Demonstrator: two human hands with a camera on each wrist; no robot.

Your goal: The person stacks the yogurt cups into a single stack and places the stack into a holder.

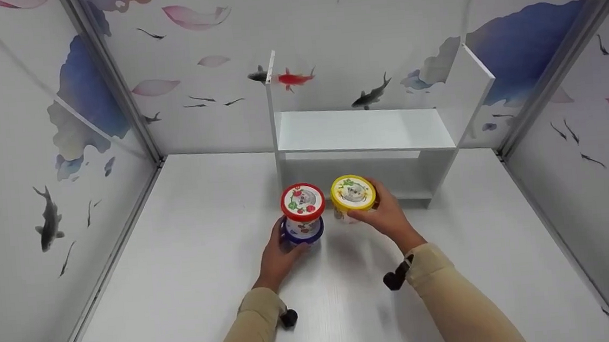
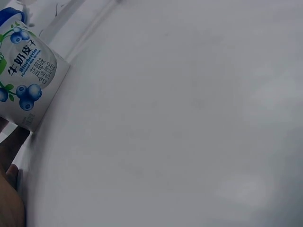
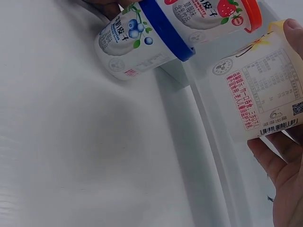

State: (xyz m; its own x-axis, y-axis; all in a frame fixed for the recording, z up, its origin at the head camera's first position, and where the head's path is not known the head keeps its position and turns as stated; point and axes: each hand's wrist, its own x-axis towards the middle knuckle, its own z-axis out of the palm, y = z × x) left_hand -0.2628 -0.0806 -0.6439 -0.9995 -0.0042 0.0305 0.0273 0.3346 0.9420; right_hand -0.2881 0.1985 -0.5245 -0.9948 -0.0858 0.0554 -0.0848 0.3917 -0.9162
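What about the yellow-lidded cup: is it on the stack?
No, the right hand holds the yellow-lidded cup beside the strawberry cup, which sits atop the blueberry cup.

The head view is bright, soft shadows falling on the surface (image 1: pixel 191 256); both wrist views are dimmer and greyer.

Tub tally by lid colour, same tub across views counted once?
Red-lidded tub: 1, stacked on the blue
Blue-lidded tub: 1, in the left hand
Yellow-lidded tub: 1, in the right hand
Total: 3
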